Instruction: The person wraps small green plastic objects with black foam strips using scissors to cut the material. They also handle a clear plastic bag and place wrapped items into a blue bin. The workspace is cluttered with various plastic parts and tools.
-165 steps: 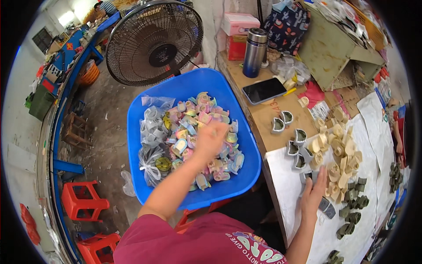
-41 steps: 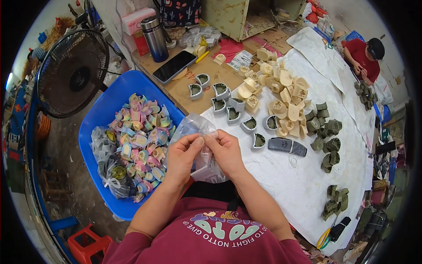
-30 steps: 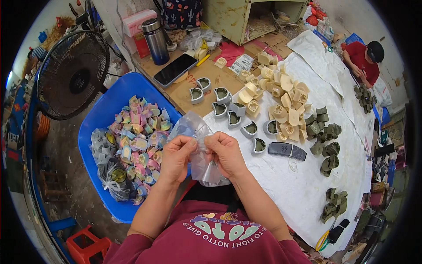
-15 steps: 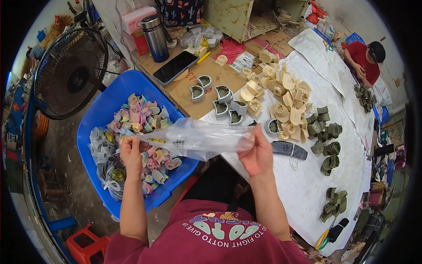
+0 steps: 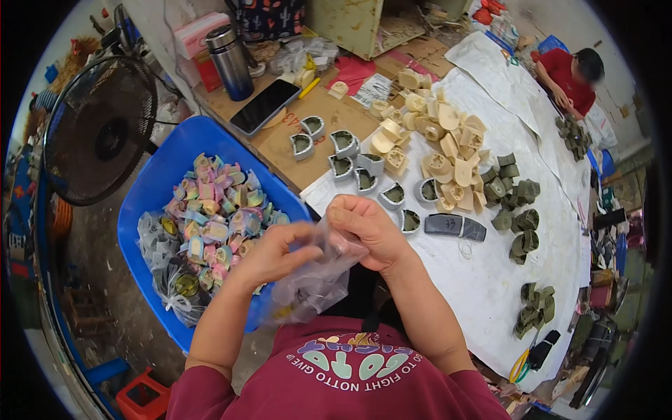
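Clear plastic bag (image 5: 315, 276): thin, crumpled, translucent, hanging at chest height between blue bin (image 5: 150, 192) and table edge. Left hand (image 5: 269, 252) pinches its upper edge with closed fingers; right hand (image 5: 367, 227) is fisted around the top. Contents possibly none; blur prevents certainty. White table sheet (image 5: 483, 294) bare just right of hands.

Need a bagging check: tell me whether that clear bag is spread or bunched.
Bunched: the bag hangs crumpled between the left hand and right hand, both pinching its top.
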The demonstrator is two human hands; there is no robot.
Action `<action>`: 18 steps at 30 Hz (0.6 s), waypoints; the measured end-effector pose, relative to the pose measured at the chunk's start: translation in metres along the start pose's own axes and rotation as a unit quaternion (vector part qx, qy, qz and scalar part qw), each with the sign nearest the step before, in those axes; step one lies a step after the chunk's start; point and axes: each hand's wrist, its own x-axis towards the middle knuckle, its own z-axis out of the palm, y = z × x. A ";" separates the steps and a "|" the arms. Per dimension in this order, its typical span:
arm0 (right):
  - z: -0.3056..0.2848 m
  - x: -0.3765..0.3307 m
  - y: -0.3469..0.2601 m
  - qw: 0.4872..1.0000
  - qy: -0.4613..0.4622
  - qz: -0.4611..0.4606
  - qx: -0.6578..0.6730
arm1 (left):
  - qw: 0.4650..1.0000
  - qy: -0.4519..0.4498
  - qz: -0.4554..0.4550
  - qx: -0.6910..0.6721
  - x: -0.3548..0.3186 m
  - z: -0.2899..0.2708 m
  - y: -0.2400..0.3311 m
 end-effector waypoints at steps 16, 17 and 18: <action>-0.068 -0.019 -0.004 0.583 0.306 -0.212 -0.722 | 0.898 0.405 -0.139 -0.102 -0.031 -0.039 -0.093; -0.063 -0.024 -0.008 0.614 0.306 -0.231 -0.690 | 0.901 0.407 -0.131 -0.074 -0.028 -0.035 -0.081; -0.054 -0.028 -0.013 0.644 0.300 -0.251 -0.658 | 0.901 0.413 -0.123 -0.048 -0.028 -0.033 -0.074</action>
